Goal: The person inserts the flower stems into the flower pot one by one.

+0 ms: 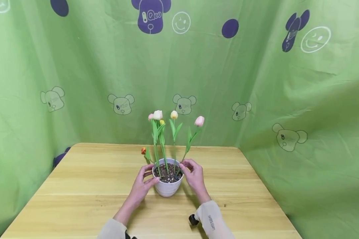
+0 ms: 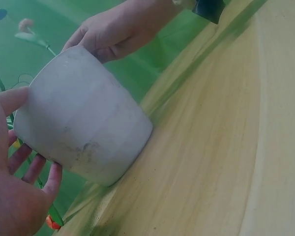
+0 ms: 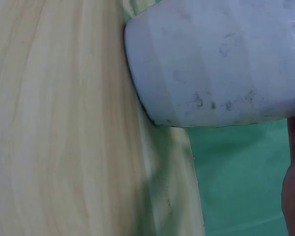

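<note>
A white flowerpot (image 1: 167,190) stands on the wooden table, filled with dark, pebbly soil (image 1: 170,177). My left hand (image 1: 142,186) holds its left side, the thumb at the near rim and the other fingers around the outside, as the left wrist view shows. At the right rim my right hand (image 1: 194,176) grips the pot, close to the stem of a leaning pink tulip (image 1: 199,121). White (image 1: 157,115), pale yellow (image 1: 174,115) and yellow (image 1: 162,122) tulips rise from the soil. An orange-red tulip (image 1: 143,151) droops past the left rim. In the right wrist view, the flowerpot (image 3: 216,64) hides most of the fingers.
The wooden table (image 1: 86,186) reaches out on all sides of the pot. Behind and beside it hangs a green curtain (image 1: 197,73) with bear and smiley prints. A black device (image 1: 193,219) sits at my right wrist, by the light sleeve (image 1: 213,219).
</note>
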A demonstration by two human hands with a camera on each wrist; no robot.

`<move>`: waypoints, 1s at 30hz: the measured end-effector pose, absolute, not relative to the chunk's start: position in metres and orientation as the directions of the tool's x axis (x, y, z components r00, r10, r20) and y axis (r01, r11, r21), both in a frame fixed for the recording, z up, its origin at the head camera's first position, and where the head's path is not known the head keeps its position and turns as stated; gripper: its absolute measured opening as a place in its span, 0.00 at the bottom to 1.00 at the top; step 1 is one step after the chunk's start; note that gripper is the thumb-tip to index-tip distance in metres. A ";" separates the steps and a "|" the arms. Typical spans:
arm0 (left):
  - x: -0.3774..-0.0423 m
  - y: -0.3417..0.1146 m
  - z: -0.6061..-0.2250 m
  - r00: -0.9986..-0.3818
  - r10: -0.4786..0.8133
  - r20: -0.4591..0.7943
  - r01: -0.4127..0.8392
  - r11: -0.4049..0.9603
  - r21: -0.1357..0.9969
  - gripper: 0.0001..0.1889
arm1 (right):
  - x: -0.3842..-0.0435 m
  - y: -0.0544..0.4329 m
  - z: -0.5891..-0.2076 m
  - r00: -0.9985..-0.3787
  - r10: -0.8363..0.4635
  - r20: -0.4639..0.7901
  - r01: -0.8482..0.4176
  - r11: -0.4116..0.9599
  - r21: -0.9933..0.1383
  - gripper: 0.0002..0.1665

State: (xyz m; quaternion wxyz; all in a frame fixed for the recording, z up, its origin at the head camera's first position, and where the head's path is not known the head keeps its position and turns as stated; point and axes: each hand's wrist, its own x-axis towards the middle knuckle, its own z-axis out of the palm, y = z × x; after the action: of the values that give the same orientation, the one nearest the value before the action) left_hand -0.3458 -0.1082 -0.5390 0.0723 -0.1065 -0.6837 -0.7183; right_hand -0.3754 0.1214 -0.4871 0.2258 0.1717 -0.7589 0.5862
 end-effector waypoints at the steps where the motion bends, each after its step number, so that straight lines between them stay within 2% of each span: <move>1: -0.346 -0.108 -0.539 -0.966 0.041 0.256 0.253 -0.055 0.966 0.35 | -0.375 0.122 -0.487 -0.841 0.003 0.541 -0.523 0.254 -0.814 0.09; 14: -0.346 -0.108 -0.540 -0.969 0.050 0.241 0.238 -0.059 0.969 0.35 | -0.373 0.119 -0.485 -0.845 0.023 0.534 -0.510 0.264 -0.819 0.17; 27: -0.347 -0.110 -0.540 -0.971 0.047 0.236 0.233 -0.069 0.970 0.35 | -0.376 0.129 -0.492 -0.906 -0.015 0.424 -0.421 0.155 -0.894 0.23; 30: -0.347 -0.110 -0.540 -0.971 0.048 0.234 0.231 -0.068 0.971 0.35 | -0.384 0.132 -0.505 -0.910 -0.013 0.415 -0.411 0.163 -0.897 0.25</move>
State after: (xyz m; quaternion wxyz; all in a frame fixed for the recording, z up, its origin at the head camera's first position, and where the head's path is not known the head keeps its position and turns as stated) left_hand -0.3469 -0.1100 -0.5395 0.0631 -0.1027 -0.6797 -0.7235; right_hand -0.3839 0.1324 -0.5047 0.1578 0.1421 -0.7459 0.6313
